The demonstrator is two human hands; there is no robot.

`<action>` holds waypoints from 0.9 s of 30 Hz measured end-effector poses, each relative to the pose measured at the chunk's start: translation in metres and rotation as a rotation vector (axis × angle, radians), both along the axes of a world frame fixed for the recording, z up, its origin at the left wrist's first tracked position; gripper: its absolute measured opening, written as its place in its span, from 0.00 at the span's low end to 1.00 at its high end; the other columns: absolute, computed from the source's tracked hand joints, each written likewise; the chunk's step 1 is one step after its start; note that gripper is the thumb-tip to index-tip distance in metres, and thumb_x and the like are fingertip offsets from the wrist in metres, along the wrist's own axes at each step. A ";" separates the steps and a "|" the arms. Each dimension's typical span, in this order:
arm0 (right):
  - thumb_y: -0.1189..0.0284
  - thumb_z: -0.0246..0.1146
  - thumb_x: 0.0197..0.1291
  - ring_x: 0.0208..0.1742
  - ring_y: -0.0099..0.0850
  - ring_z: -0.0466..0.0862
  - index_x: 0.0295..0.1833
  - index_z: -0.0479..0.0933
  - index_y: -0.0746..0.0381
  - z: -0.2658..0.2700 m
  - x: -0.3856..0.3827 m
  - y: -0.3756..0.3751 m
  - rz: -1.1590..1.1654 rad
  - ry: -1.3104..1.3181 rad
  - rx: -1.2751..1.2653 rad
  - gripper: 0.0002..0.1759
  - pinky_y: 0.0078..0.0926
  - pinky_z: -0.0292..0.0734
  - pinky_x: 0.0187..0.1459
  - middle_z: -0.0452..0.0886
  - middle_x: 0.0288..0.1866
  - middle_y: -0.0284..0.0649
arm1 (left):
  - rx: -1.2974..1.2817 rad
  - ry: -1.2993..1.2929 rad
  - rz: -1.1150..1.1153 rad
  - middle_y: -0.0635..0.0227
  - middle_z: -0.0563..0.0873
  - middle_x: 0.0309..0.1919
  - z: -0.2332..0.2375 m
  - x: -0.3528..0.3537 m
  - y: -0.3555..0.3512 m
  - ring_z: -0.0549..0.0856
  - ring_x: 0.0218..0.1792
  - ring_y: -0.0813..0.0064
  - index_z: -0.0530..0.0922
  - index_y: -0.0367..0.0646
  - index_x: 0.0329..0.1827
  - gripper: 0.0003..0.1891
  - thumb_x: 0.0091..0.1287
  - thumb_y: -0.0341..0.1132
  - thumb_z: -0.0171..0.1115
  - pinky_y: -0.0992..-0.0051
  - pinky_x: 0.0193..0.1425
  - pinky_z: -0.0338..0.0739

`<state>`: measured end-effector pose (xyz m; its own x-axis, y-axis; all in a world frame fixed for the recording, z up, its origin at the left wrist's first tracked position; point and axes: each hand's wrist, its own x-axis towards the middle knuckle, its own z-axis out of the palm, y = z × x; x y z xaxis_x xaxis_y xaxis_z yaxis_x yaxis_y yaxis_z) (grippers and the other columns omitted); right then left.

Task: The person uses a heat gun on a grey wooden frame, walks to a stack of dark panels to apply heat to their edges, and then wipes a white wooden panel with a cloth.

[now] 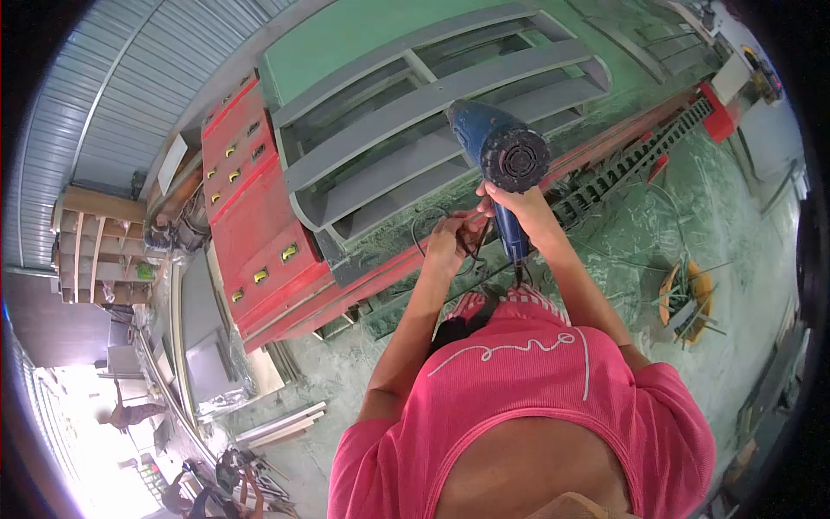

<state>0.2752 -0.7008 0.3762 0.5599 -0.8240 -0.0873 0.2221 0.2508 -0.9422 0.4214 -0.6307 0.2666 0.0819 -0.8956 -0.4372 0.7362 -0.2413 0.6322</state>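
Observation:
A blue heat gun (pixel 491 138) with a round black vented back is held over the near edge of a grey slatted frame (pixel 380 112). My right hand (pixel 521 208) is wrapped round its handle, and the nozzle points up and left, over the slats. Beside the handle, my left hand (pixel 454 235) has its fingers bent together at a dark cable (pixel 475 251). Whether the fingers pinch the cable or something smaller is hard to see. The curved grey frame lies on the green top of a red machine table (pixel 285 216).
A black toothed track (pixel 640 160) runs along the table's right side. An orange container (pixel 705 294) with offcuts stands on the floor at right. Wooden shelves (pixel 95 233) are at left. Other people (pixel 130 415) are at the lower left, far off.

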 end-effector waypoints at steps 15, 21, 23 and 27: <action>0.66 0.61 0.54 0.34 0.24 0.79 0.39 0.74 0.64 -0.033 0.017 0.024 -0.058 0.075 0.094 0.13 0.22 0.74 0.36 0.78 0.33 0.36 | -0.103 0.125 0.154 0.68 0.75 0.27 0.026 0.000 0.017 0.77 0.34 0.68 0.70 0.40 0.43 0.09 0.66 0.34 0.43 0.69 0.39 0.72; 0.62 0.61 0.55 0.34 0.24 0.78 0.38 0.74 0.63 -0.024 0.021 0.027 -0.046 -0.044 0.186 0.14 0.22 0.74 0.35 0.77 0.33 0.35 | -0.150 0.118 -0.124 0.69 0.75 0.29 0.023 0.001 0.027 0.75 0.31 0.72 0.72 0.39 0.40 0.09 0.65 0.33 0.44 0.73 0.37 0.71; 0.62 0.61 0.55 0.34 0.25 0.77 0.37 0.74 0.63 -0.022 0.021 0.024 -0.048 -0.082 0.180 0.14 0.23 0.74 0.36 0.76 0.33 0.36 | -0.200 0.074 -0.208 0.69 0.75 0.30 0.021 0.002 0.027 0.74 0.32 0.73 0.72 0.39 0.41 0.10 0.65 0.33 0.45 0.73 0.37 0.71; 0.64 0.61 0.55 0.33 0.26 0.76 0.37 0.73 0.64 -0.034 0.017 0.024 0.019 -0.032 0.161 0.14 0.26 0.74 0.39 0.75 0.31 0.36 | -0.039 0.147 -0.072 0.68 0.76 0.28 0.017 0.006 0.030 0.76 0.28 0.75 0.72 0.39 0.41 0.08 0.65 0.33 0.46 0.75 0.35 0.72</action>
